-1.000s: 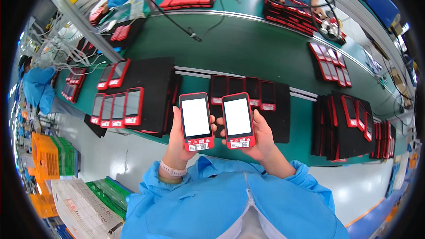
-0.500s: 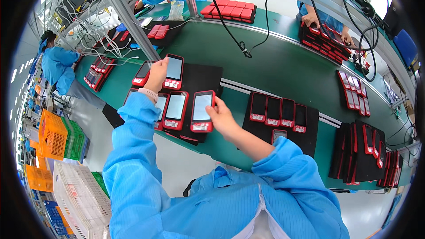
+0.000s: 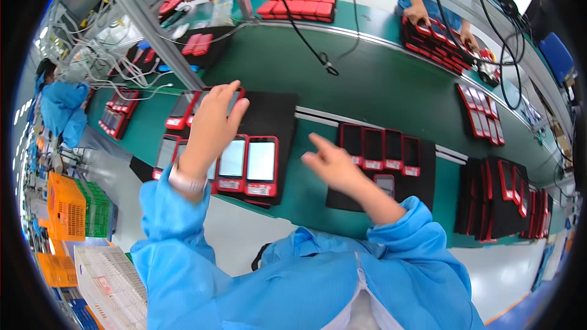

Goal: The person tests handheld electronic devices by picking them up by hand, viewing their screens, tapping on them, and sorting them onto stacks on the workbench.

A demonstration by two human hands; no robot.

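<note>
Now, in the head view, the left hand has its grip spread wide over red-cased phones on a black mat; I cannot tell whether it touches one. The right hand, grip empty and half open, hangs just beside dark-screened phones across the green tabletop. Orange crates stand leftward.

You have five red-framed handhelds on the right mat, three on the black stack beside it, and two red cases on the far mat; handhelds on the left mat, part-covered, can't be counted exactly.
</note>
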